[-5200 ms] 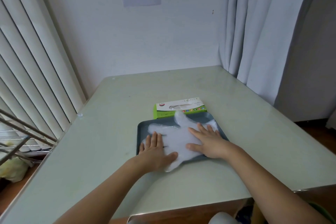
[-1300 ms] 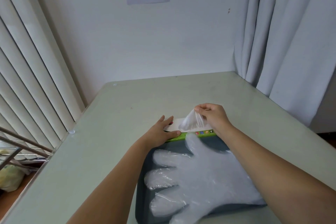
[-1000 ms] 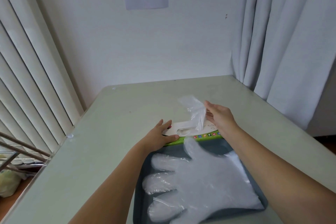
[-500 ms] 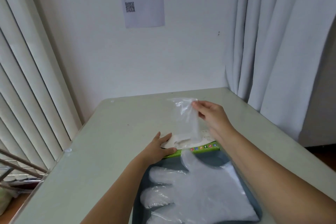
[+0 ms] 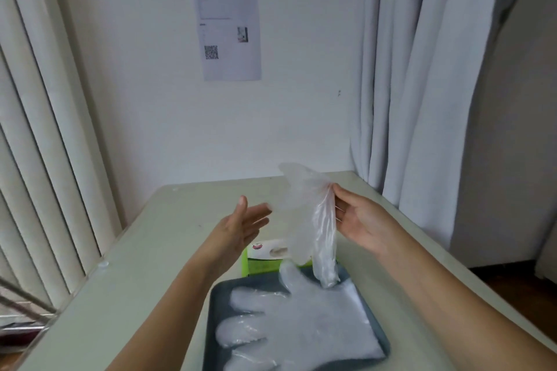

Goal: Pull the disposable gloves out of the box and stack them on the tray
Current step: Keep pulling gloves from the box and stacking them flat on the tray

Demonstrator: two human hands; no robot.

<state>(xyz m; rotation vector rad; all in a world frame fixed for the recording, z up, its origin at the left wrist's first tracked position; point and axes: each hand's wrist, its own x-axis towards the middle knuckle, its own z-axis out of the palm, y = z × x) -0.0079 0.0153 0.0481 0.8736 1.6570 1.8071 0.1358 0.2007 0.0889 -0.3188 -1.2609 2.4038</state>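
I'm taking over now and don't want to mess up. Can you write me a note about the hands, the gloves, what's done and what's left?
Right hand: pinches a fresh glove, raised above the box; it hangs crumpled, its tip just over the tray.
Left hand: open, fingers straight, beside that glove's left edge, holding nothing.
Box: green, on the table behind the tray.
Done: a pile of gloves lies flat on the tray; how many cannot be told.
Left: probably spread the fresh glove, lay it on the pile, then pull more.

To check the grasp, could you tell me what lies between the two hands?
The head view shows a crumpled clear glove hanging between left hand and right hand.
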